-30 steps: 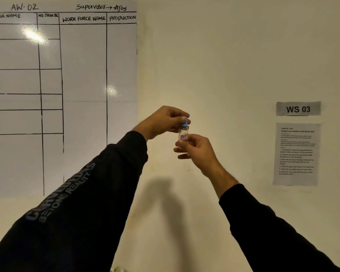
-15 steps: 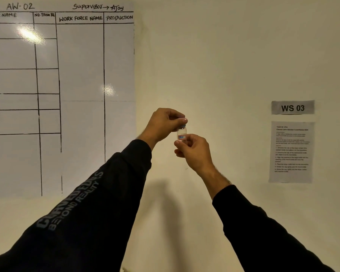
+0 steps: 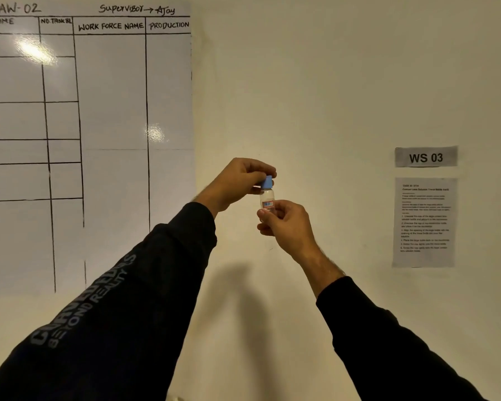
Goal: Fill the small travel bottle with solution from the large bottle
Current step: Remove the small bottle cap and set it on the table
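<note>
Whiteboard [image 3: 113,140]: mounted on the wall at left; a hand-ruled grid is headed "AW-02" and "Supervisor → Ajay", with columns "…K NAME", "NO. TASK BL" (partly unclear), "WORK FORCE NAME", "PRODUCTION". Cells are blank.
Left sleeve [image 3: 104,314]: black; grey print is read as "BEYOND REALITY", the larger line above it is not legible.
Left hand [image 3: 237,180]: raised in front of the wall, knuckles up; fingers and thumb are curled round the blue cap [image 3: 266,181].
Small travel bottle [image 3: 267,199]: held upright in mid-air between the two hands; clear body, small red-bordered label, text too small to read. The cap is seated on its neck.
Right hand [image 3: 287,224]: below the left; the bottle's lower body is pinched between fingertips and thumb.
Sign [image 3: 426,156]: grey, "WS 03".
Instruction sheet [image 3: 424,222]: posted under the sign; numbered steps are printed, mostly illegible.
</note>
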